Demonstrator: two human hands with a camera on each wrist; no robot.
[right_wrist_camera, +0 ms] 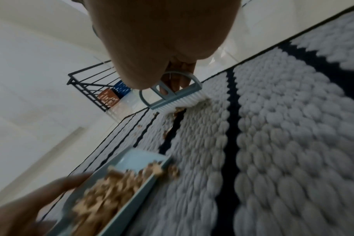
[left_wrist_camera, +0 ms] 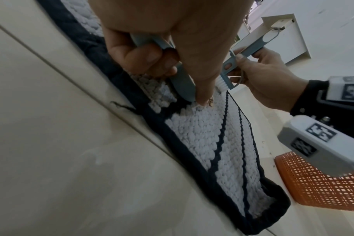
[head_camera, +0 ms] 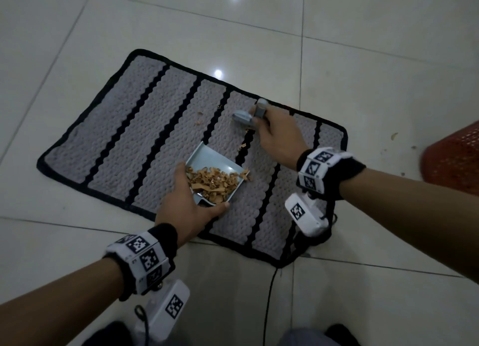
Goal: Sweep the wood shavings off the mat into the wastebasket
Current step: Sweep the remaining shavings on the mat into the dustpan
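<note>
Tiled floor (head_camera: pixel 77 34) carries the mat (head_camera: pixel 124 128); left grip (head_camera: pixel 186 211) clasps a dustpan (head_camera: pixel 215 164) mostly filled with shavings (head_camera: pixel 212 182), right grip (head_camera: pixel 280 138) clutches a brush (head_camera: pixel 243 117) over strays (head_camera: pixel 199 123) beyond it; wastebasket (head_camera: pixel 456 159) right of it awaits emptying

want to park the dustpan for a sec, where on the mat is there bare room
Bare: the mat's left stripes, from its left border up to the dustpan. The strip right of the right hand, toward the wastebasket, looks free too. Crowded: the middle, where the brush, loose shavings and the left hand sit close together.
</note>
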